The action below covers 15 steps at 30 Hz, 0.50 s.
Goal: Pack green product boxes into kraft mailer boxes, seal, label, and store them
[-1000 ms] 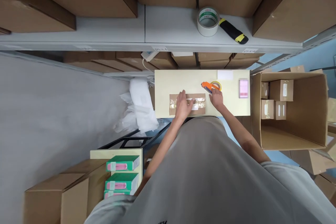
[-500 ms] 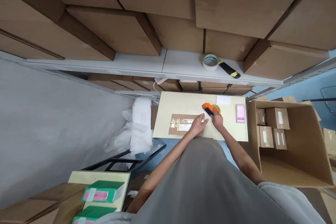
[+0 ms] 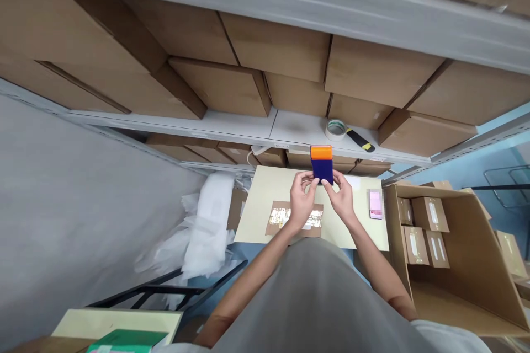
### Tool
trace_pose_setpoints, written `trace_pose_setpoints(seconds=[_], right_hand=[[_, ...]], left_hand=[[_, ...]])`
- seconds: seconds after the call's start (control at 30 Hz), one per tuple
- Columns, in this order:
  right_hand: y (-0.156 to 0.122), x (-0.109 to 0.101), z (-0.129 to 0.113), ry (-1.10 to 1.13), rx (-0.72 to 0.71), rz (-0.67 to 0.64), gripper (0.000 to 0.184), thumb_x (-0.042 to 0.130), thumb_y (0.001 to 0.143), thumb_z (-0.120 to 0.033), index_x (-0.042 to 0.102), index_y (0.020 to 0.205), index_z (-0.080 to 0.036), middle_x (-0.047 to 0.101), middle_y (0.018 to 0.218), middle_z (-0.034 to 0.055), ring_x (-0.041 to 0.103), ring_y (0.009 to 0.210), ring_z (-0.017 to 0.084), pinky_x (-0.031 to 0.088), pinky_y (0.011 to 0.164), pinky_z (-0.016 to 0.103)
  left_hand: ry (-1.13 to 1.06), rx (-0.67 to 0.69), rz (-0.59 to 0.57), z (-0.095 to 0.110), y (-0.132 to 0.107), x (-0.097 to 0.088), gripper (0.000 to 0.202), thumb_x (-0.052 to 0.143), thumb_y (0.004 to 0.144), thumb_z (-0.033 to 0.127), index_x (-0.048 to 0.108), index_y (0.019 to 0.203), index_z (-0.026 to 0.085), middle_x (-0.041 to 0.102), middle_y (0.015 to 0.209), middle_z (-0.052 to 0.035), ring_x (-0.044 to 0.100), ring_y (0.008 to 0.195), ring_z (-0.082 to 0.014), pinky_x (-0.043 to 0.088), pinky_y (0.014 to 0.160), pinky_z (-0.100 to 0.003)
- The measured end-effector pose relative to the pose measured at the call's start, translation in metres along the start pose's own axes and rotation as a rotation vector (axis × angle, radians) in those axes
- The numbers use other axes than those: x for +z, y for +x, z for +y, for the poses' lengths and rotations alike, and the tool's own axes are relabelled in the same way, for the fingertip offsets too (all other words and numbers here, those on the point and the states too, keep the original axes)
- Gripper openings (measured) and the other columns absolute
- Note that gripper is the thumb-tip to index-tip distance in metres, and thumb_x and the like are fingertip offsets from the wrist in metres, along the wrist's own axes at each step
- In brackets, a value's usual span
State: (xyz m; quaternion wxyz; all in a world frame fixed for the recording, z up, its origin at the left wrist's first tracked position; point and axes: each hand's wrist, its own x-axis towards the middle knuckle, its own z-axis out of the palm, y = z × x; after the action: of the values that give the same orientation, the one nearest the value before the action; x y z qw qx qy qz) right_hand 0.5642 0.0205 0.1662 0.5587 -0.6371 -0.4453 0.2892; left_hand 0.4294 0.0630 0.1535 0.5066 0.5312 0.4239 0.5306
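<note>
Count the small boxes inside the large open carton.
4: upper-left box, upper-right box, lower-left box, lower-right box in the open carton; others may be hidden.

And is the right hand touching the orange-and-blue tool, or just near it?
Touching. The head view shows the right hand holding the orange-and-blue tool by its lower end, thumb at the bottom edge.

Taped cardboard parcel point(image 3: 276, 223) partly hidden by left hand point(image 3: 302, 201); green carton point(image 3: 126, 340) cut by bottom edge; phone point(image 3: 375, 205) screen blurred; shelf label point(image 3: 281, 146) print too small.
</note>
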Motion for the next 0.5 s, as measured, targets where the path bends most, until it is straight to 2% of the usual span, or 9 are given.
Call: trace_pose_setpoints(seconds=[0.2,0.33,0.4,0.5], right_hand=[[0.070,0.039,-0.027,-0.221,-0.197,-0.149,0.053,0.059,0.114,-0.059,0.069,0.152,-0.024,0.082,0.147,0.0167,0.079,0.138,0.035,0.063,0.118,0.048],[0.127,0.058,-0.043,-0.541,-0.273,-0.258,0.050,0.053,0.117,-0.046,0.064,0.159,-0.020,0.081,0.148,0.0194,0.078,0.134,0.038,0.063,0.113,0.048],[0.153,0.067,-0.049,-0.726,-0.276,-0.304,0.049,0.052,0.117,-0.037,0.064,0.160,-0.015,0.081,0.144,0.0223,0.078,0.130,0.040,0.062,0.111,0.049],[0.181,0.077,-0.051,-0.958,-0.301,-0.377,0.048,0.051,0.114,-0.023,0.065,0.158,-0.010,0.079,0.144,0.0248,0.074,0.131,0.039,0.055,0.119,0.049]], left_hand=[[0.043,-0.007,0.001,0.009,0.073,-0.025,0.054,0.070,0.108,0.070,0.071,0.132,0.021,0.083,0.133,-0.0165,0.081,0.128,-0.0286,0.066,0.119,-0.046],[0.014,-0.022,-0.060,0.009,0.117,-0.034,0.052,0.071,0.109,0.057,0.070,0.144,0.019,0.080,0.149,-0.0200,0.079,0.139,-0.0311,0.062,0.125,-0.050],[0.013,-0.075,-0.078,0.005,0.122,-0.036,0.051,0.074,0.108,0.046,0.068,0.151,0.019,0.074,0.160,-0.0213,0.075,0.147,-0.0321,0.059,0.130,-0.051],[0.026,-0.145,-0.087,-0.010,0.106,-0.043,0.051,0.073,0.106,0.035,0.067,0.155,0.020,0.069,0.168,-0.0218,0.070,0.155,-0.0326,0.055,0.134,-0.053]])
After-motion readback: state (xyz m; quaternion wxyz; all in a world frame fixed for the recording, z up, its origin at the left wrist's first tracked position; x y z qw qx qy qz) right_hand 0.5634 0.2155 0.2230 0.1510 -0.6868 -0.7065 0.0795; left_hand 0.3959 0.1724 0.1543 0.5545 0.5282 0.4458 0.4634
